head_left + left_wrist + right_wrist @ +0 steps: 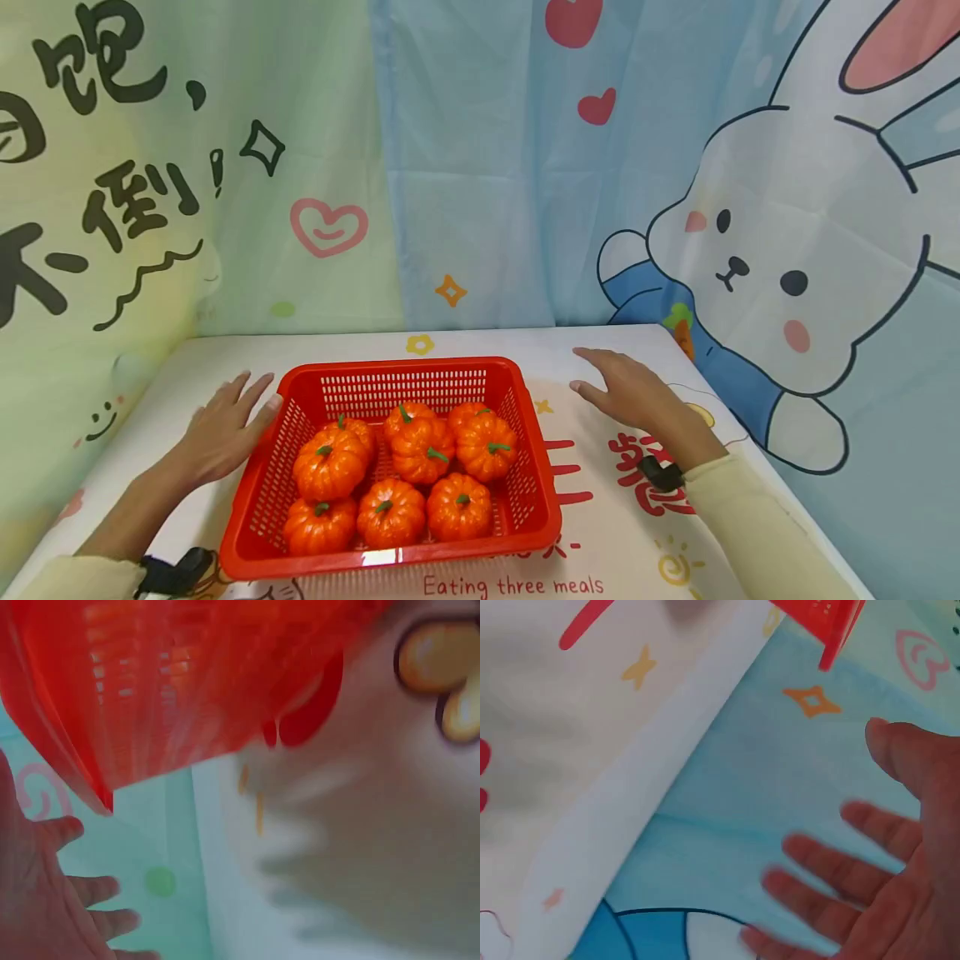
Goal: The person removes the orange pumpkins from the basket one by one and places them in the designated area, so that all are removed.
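A red plastic basket (536, 467) with slotted walls stands on the table and holds several small orange pumpkins (330, 463) with green stems. Just beyond the basket's left wall is my left hand (225, 429), its fingers extended and holding nothing. In the left wrist view, that hand (45, 900) has its fingers spread near the basket's rim (56, 742). To the right of the basket and apart from it, my right hand (633, 396) hovers above the table with straight fingers. The right wrist view shows the same hand (885, 877) with nothing in its grasp.
The basket rests on a white table cover (600, 533) printed with red characters and small drawings. Behind the table hangs a pale green and blue curtain (465, 167) with a large rabbit (757, 275) printed at the right. Dark straps (660, 473) circle both wrists.
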Demonstrator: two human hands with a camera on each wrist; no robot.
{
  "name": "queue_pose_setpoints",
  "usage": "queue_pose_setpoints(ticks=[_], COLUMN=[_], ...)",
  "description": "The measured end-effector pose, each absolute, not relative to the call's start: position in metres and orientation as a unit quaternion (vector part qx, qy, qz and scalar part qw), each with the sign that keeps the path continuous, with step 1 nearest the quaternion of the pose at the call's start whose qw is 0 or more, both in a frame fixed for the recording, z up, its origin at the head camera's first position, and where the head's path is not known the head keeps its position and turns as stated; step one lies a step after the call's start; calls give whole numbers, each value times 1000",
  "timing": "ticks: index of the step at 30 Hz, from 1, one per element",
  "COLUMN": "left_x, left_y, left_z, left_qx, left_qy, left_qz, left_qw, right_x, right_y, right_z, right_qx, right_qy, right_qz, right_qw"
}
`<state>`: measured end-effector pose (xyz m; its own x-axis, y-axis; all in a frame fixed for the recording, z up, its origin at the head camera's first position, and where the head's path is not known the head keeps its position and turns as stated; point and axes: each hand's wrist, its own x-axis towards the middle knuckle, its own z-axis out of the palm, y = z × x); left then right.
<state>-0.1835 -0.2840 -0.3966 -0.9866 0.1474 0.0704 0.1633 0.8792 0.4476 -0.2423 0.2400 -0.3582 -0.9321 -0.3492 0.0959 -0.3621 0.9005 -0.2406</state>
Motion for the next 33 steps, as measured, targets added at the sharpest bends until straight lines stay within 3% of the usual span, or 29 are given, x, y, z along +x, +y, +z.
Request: queue_pose_setpoints(ticks=[5,9,17,24,33], left_x=[-174,-163,-154,-158,-155], left_y=[-281,-276,-266,-262,-260], left_z=[-397,-402,-409,-412,-415], left_qx=[-81,-86,-65,-7,-13], left_qy=[-931,-904,-863,-847,-835], left_qz=[-355,-418,-501,-527,-549], left_qw=[-6,4,-19,-68,-39], right_x=[-235,-231,-223,-224,-226], right_y=[223,209,181,162,148], right_z=[-353,-352,-353,-356,-362], right_qx=[253,324,349,369,363], right_qy=[-953,-921,-888,-872,-870], right_qz=[161,213,287,295,275], right_qw=[46,46,-86,-128,-189])
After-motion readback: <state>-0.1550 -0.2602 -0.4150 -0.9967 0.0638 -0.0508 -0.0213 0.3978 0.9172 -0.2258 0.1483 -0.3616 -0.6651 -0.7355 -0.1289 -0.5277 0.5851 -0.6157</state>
